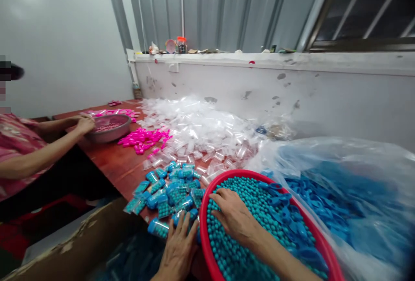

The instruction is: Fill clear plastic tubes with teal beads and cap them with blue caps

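My left hand (180,246) lies with fingers spread at the near edge of a pile of clear containers with blue ends (177,192), filled with teal beads. Its fingertips touch the nearest of them. To the right stands a red basin (205,229) full of small round teal beads (241,186). Over these beads, close to the basin's left rim, is my right hand (231,212), its fingers bent and its thumb apart; I see nothing held in it. Blue plastic caps or handles (288,209) rest on the beads along the basin's right side.
Empty clear containers (197,125) heap across the table (112,160). Bright pink pieces (144,139) lie left of them. A co-worker's hands (84,123) are at a grey basin (121,134). A plastic bag of blue parts (343,203) sits right; a cardboard box (87,233) stands below.
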Tool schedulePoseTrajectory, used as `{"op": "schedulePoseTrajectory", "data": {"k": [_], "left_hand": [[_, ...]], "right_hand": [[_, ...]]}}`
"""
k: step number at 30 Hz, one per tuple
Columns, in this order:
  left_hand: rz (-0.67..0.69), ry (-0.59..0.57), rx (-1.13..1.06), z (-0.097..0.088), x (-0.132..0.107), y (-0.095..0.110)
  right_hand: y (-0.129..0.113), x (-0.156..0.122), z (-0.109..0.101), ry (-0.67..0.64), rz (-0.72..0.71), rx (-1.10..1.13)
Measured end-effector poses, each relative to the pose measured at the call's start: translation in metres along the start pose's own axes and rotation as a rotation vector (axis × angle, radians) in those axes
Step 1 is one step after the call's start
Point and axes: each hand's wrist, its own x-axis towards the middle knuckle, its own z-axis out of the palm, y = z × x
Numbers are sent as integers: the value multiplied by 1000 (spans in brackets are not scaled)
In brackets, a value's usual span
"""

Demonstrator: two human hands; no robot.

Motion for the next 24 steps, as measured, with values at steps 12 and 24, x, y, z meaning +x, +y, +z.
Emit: {"op": "schedulePoseTrajectory", "data": {"k": [12, 24], "left_hand": [[-93, -168, -92, 9, 7, -44], [-104, 34, 5, 15, -34, -101]], "right_hand": [[-12, 109, 101, -399, -35, -327], [-49, 126, 148, -405, -227, -395]]}}
